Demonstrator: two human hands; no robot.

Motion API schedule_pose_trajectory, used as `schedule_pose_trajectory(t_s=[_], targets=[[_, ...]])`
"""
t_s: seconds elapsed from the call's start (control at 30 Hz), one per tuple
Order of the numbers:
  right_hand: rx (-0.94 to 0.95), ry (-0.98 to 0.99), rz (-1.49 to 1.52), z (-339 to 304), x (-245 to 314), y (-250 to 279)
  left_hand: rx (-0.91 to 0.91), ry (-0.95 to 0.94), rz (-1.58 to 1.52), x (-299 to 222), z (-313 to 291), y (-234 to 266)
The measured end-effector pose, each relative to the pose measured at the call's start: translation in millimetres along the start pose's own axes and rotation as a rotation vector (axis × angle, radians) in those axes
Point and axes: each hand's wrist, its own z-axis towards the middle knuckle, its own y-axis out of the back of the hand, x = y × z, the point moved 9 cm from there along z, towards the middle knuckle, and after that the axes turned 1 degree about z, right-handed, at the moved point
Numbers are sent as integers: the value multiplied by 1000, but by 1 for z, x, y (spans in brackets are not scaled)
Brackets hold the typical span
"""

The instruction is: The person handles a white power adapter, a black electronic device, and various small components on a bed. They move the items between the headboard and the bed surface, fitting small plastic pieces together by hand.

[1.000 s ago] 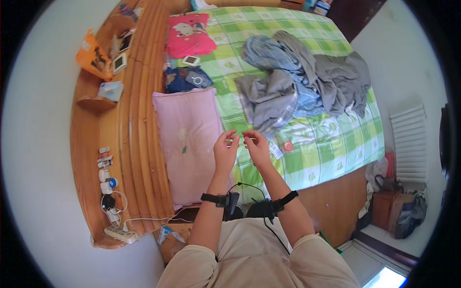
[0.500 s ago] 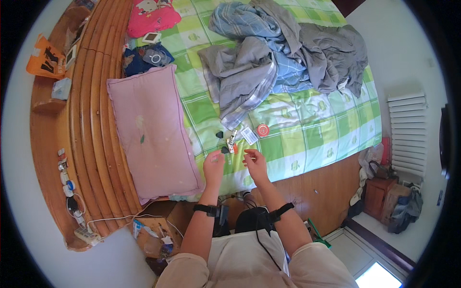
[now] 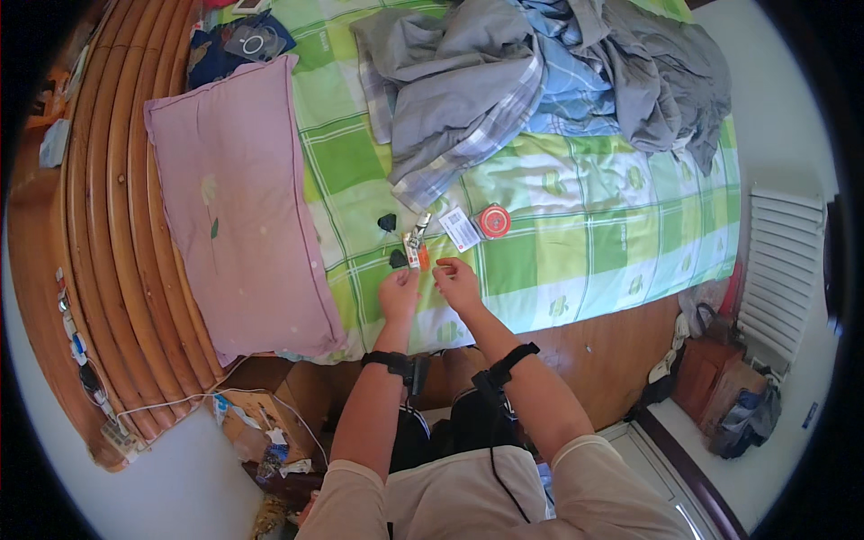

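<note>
My left hand (image 3: 398,292) is just above the near part of the bed, its fingers curled together; whatever they may hold is too small to make out. Beyond its fingertips lie a small white-and-orange packet (image 3: 414,256) and a dark crumpled lump (image 3: 398,259). A second dark lump (image 3: 387,222) sits farther off. My right hand (image 3: 457,282) is opposite the left, fingers loosely bent and apart, with nothing visible in them. Past it are a white printed card (image 3: 460,229) and a round red tin (image 3: 494,221). A small shiny metallic piece (image 3: 422,221) touches the packet's far end.
A pink pillow (image 3: 238,207) lies to the left on the green checked bedsheet (image 3: 576,225). Rumpled grey and blue bedding (image 3: 468,81) covers the far side. A wooden box (image 3: 270,423) with odds and ends stands at the near left; a radiator (image 3: 781,261) is at the right.
The view has shifted, so the bed and its objects sit differently in the picture. My hands stay close together by the packet; the right hand's fingers have bent inward a little.
</note>
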Motion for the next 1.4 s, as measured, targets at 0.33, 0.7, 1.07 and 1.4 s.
schedule_pose_trajectory(t_s=[0.33,0.7,1.07,1.4], targets=[[31,-68,-128,21,-3,-25,-114,37,265,-17,18,-2],[86,-225,157,-12,-2,-14,-39,93,167,-14,-16,5],[220,136,426,-66,149,-10,166,-117,-440,-147,-103,54],[337,422,342,-143,324,-34,-34,-389,-461,-274,-173,169]])
